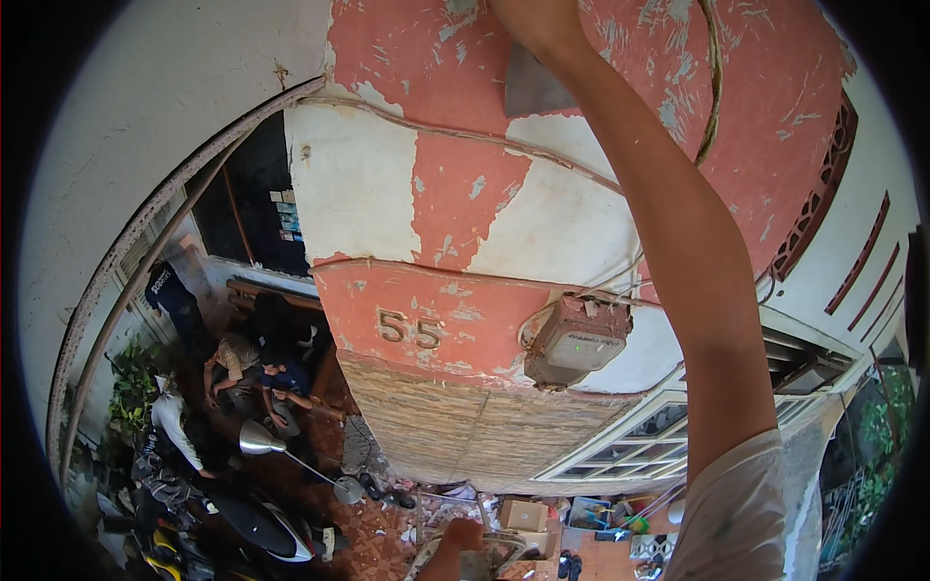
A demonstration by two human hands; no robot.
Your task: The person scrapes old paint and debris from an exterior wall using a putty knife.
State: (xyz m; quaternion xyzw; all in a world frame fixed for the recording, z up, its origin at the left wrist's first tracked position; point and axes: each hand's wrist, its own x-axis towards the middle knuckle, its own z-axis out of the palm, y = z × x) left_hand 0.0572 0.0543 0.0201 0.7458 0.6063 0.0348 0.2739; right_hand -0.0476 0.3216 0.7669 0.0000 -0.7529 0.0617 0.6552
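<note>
My right arm stretches up across the wall, and my right hand point(541, 21) is at the top edge of the picture, its fingers cut off. Just below that hand, against the wall, shows a flat grey blade point(535, 83) like a wide scraper's; its handle is out of view. The wall paint point(460, 203) is pink and white, flaked and scratched in many spots. Low in the middle, my left hand point(461, 535) is closed near the top of a metal frame point(504, 548) that looks like a ladder; what it grips is hidden.
Cables point(465, 136) cross the wall, with an electric meter box point(578, 341) and raised numerals point(409, 330) below. Far beneath, several people point(232, 363) sit by a motorcycle point(257, 523) and a lamp point(260, 439). A cardboard box point(523, 515) and shoes point(570, 565) lie on the floor.
</note>
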